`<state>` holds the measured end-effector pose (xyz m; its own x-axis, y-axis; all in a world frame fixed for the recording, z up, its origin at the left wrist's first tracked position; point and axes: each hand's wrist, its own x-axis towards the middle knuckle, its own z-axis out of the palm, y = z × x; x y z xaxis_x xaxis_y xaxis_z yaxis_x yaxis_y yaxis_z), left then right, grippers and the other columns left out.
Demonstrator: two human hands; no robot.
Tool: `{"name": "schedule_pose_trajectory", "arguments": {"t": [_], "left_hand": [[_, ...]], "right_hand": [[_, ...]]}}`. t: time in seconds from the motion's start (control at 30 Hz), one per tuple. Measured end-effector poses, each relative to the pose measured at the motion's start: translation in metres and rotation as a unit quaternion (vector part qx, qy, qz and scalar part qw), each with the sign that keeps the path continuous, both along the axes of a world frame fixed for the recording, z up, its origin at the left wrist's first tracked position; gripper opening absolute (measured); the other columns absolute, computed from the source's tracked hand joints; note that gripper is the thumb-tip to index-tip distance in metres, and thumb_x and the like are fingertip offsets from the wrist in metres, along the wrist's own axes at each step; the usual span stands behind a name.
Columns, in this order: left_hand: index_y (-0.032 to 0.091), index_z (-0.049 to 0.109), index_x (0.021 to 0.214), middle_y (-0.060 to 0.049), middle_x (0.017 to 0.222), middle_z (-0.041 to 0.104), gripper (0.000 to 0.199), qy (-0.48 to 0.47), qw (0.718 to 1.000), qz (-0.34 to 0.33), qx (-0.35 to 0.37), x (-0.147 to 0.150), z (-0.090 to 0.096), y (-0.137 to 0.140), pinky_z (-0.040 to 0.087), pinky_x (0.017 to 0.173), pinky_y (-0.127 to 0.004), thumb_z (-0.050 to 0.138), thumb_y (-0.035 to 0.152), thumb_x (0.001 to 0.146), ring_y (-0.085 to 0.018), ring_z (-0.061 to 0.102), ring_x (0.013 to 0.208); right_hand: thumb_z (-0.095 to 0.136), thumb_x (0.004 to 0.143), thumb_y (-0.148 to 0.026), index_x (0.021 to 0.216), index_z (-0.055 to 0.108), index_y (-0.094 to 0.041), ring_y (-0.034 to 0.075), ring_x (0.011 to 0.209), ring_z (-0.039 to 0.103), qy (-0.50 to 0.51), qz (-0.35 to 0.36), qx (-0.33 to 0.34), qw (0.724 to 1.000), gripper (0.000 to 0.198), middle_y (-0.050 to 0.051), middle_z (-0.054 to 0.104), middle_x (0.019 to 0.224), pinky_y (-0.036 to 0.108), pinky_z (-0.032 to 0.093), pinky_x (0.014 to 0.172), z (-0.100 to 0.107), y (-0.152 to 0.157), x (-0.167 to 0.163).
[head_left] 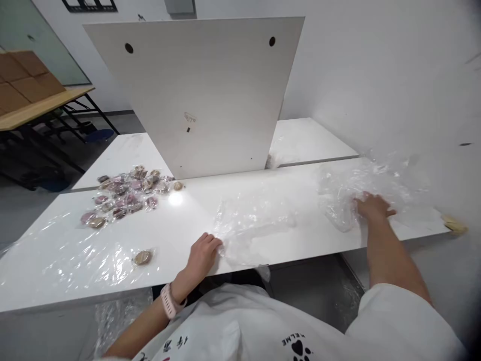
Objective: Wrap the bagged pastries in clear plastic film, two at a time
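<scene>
Currently, the left hand (pixel 203 252) is resting at the near edge of the white bench (pixel 190 215), its fingers curling loosely and its fingertips touching the left corner of a clear plastic sheet (pixel 255 215); whether they are pinching it cannot be told. The right hand (pixel 375 206) is lying toward the bench's right end, fingers partly spread against a crumpled plastic heap (pixel 379 178); whether it is gripping any cannot be told. The sheet is lying between the hands, extending from the near edge toward the middle. Judging by its creases, it is probably behaving as light, soft, slippery film, liable to cling or tear; a free corner is offering the best hold, between thumb and fingertip. Farther left, one wrapped snack (pixel 143 257) is lying toward the near edge, while a snack pile (pixel 130 193) is gathering along the far edge. Beyond that edge, a white board (pixel 214 95) is standing.
</scene>
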<state>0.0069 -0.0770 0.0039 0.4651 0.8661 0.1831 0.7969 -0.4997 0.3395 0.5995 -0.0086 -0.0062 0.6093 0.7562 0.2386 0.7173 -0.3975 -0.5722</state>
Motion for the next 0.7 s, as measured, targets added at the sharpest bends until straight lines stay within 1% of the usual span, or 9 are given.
{"name": "schedule_pose_trajectory", "arguments": {"t": [0.1, 0.2, 0.27, 0.33, 0.4, 0.47, 0.53, 0.63, 0.7], "left_hand": [[0.021, 0.071, 0.092, -0.008, 0.092, 0.071, 0.038, 0.040, 0.994, 0.097, 0.035, -0.051, -0.008, -0.035, 0.048, 0.075, -0.037, 0.045, -0.002, 0.078, -0.025, 0.060, 0.088], [0.023, 0.073, 0.100, -0.009, 0.115, 0.071, 0.044, 0.077, 0.979, 0.174, 0.070, -0.080, -0.008, -0.053, 0.046, 0.088, -0.048, 0.046, -0.002, 0.076, -0.032, 0.059, 0.108], [0.023, 0.073, 0.105, -0.009, 0.129, 0.067, 0.050, 0.083, 0.978, 0.180, 0.065, -0.090, -0.008, -0.060, 0.039, 0.101, -0.056, 0.043, -0.004, 0.074, -0.035, 0.055, 0.122], [0.023, 0.071, 0.113, -0.008, 0.137, 0.063, 0.057, 0.068, 0.983, 0.170, 0.032, -0.097, -0.009, -0.064, 0.029, 0.111, -0.061, 0.040, -0.004, 0.074, -0.033, 0.051, 0.129], [0.024, 0.068, 0.121, -0.007, 0.140, 0.061, 0.060, 0.028, 0.985, 0.169, -0.017, -0.103, -0.009, -0.066, 0.026, 0.115, -0.062, 0.038, -0.003, 0.076, -0.031, 0.051, 0.132], [0.024, 0.065, 0.125, -0.007, 0.142, 0.059, 0.053, -0.039, 0.980, 0.184, -0.057, -0.107, -0.009, -0.068, 0.033, 0.114, -0.058, 0.038, 0.004, 0.085, -0.029, 0.052, 0.132], [0.023, 0.063, 0.129, -0.009, 0.145, 0.056, 0.041, -0.121, 0.964, 0.229, -0.065, -0.105, -0.006, -0.065, 0.041, 0.110, -0.052, 0.040, 0.018, 0.095, -0.027, 0.051, 0.133], [0.023, 0.062, 0.130, -0.010, 0.146, 0.054, 0.036, -0.189, 0.941, 0.276, -0.042, -0.096, 0.000, -0.053, 0.044, 0.109, -0.046, 0.044, 0.033, 0.100, -0.026, 0.051, 0.135], [0.025, 0.064, 0.126, -0.009, 0.141, 0.059, 0.033, -0.169, 0.954, 0.247, -0.030, -0.092, 0.003, -0.041, 0.040, 0.113, -0.048, 0.045, 0.034, 0.100, -0.025, 0.052, 0.133]], "right_hand": [[0.061, 0.082, -0.055, 0.123, 0.062, -0.024, 0.059, 0.143, 0.013, -0.110, -0.073, 0.068, 0.989, 0.051, 0.017, 0.035, 0.155, 0.080, -0.012, 0.106, 0.046, 0.007, -0.022], [0.056, 0.092, -0.034, 0.133, 0.057, -0.025, 0.047, 0.144, 0.023, -0.211, -0.047, 0.199, 0.956, 0.042, 0.011, 0.038, 0.154, 0.071, -0.003, 0.116, 0.078, 0.015, -0.077], [0.053, 0.094, -0.029, 0.136, 0.055, -0.024, 0.038, 0.141, 0.033, -0.159, 0.016, 0.222, 0.962, 0.043, 0.012, 0.047, 0.148, 0.068, 0.008, 0.118, 0.081, 0.024, -0.130], [0.053, 0.093, -0.036, 0.130, 0.060, -0.022, 0.034, 0.132, 0.045, 0.007, 0.143, 0.159, 0.977, 0.040, 0.015, 0.057, 0.137, 0.065, 0.030, 0.112, 0.071, 0.029, -0.191], [0.053, 0.092, -0.048, 0.121, 0.066, -0.023, 0.029, 0.106, 0.064, 0.100, 0.239, 0.085, 0.962, 0.040, 0.012, 0.068, 0.116, 0.054, 0.052, 0.092, 0.056, 0.019, -0.257], [0.053, 0.094, -0.048, 0.128, 0.062, -0.025, 0.025, 0.103, 0.066, 0.197, 0.354, 0.023, 0.914, 0.043, 0.009, 0.068, 0.123, 0.048, 0.054, 0.091, 0.046, -0.007, -0.321], [0.052, 0.096, -0.046, 0.132, 0.060, -0.029, 0.024, 0.114, 0.063, 0.207, 0.457, -0.001, 0.865, 0.040, 0.006, 0.063, 0.134, 0.045, 0.052, 0.097, 0.043, -0.042, -0.374], [0.046, 0.100, -0.044, 0.133, 0.060, -0.032, 0.024, 0.132, 0.052, 0.141, 0.588, -0.055, 0.795, 0.037, 0.004, 0.056, 0.144, 0.046, 0.045, 0.107, 0.034, -0.077, -0.422], [0.044, 0.101, -0.044, 0.130, 0.063, -0.031, 0.026, 0.137, 0.046, 0.062, 0.611, -0.082, 0.785, 0.036, 0.005, 0.053, 0.148, 0.053, 0.036, 0.113, 0.018, -0.077, -0.433]]}}
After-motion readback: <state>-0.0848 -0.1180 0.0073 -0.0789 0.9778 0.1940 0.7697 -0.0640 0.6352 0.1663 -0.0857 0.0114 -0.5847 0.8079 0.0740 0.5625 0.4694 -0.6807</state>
